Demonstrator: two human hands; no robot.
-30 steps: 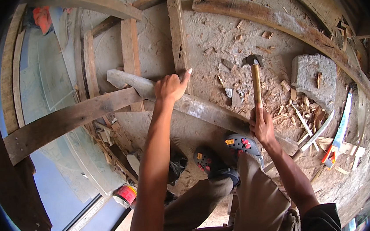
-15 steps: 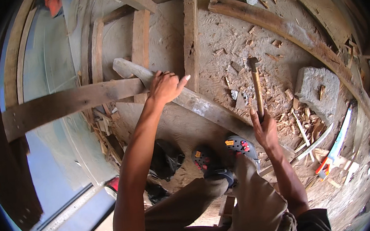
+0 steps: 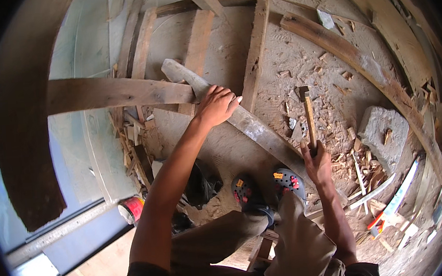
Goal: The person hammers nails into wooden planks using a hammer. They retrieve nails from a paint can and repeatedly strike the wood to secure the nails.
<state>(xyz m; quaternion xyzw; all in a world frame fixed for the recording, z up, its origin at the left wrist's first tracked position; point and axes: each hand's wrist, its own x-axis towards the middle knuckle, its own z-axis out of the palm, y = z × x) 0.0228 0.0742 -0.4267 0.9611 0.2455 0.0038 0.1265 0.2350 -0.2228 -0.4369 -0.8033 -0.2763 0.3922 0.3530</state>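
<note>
My left hand (image 3: 219,105) is closed over a weathered grey plank (image 3: 257,129) that slants down from upper left towards my right hand. Beside that hand, a brown crosspiece (image 3: 122,92) meets the plank at its end. The crosspiece runs left to a broad dark board (image 3: 24,123), which stands up close to the view. My right hand (image 3: 318,165) is wrapped round the wooden handle of a hammer (image 3: 310,117), whose dark head points away from me. The hammer head is clear of the plank, over the littered ground.
A wooden frame (image 3: 255,51) lies on the dirt ahead. A long beam (image 3: 350,53), a concrete block (image 3: 383,134) and wood chips are at right, with a handsaw (image 3: 401,190) nearer. My clogs (image 3: 289,182) are by the plank; a red can (image 3: 131,210) stands left.
The crosspiece and dark board at left have swung, and the board looms larger. The whole view has shifted, moving the floor things rightward. Both hands keep their grips.
</note>
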